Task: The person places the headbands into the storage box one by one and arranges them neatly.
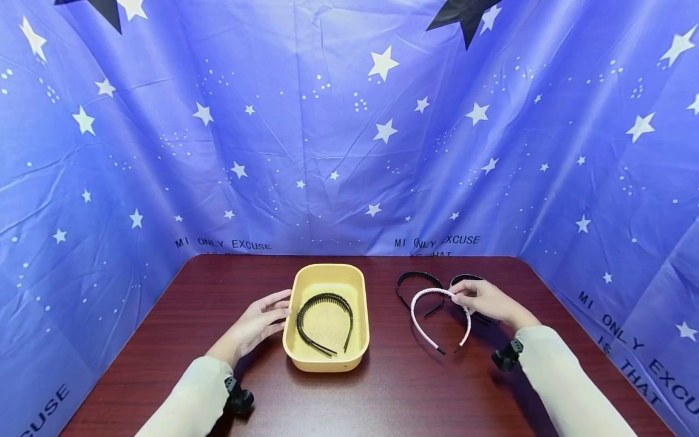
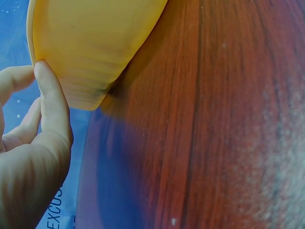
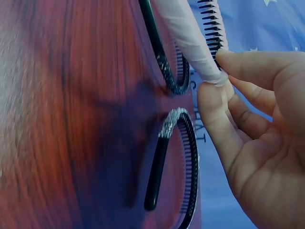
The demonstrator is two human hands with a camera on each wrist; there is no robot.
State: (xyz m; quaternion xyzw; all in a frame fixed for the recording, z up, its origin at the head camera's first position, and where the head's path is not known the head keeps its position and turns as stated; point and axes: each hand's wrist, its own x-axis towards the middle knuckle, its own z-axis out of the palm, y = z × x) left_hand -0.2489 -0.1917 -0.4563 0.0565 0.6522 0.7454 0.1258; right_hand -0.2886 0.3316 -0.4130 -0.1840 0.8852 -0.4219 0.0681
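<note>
Pale pink headband [image 1: 440,320] (toothed inside) pinched by right hand [image 1: 488,300].

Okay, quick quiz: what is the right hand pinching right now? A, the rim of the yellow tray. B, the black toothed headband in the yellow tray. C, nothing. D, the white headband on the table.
D: the right hand pinches the top of the white headband on the table, beside two black ones.

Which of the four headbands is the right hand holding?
The white headband, pinched at its top by the right hand. The other three are black and untouched: two on the table, one in the yellow tray.
</note>
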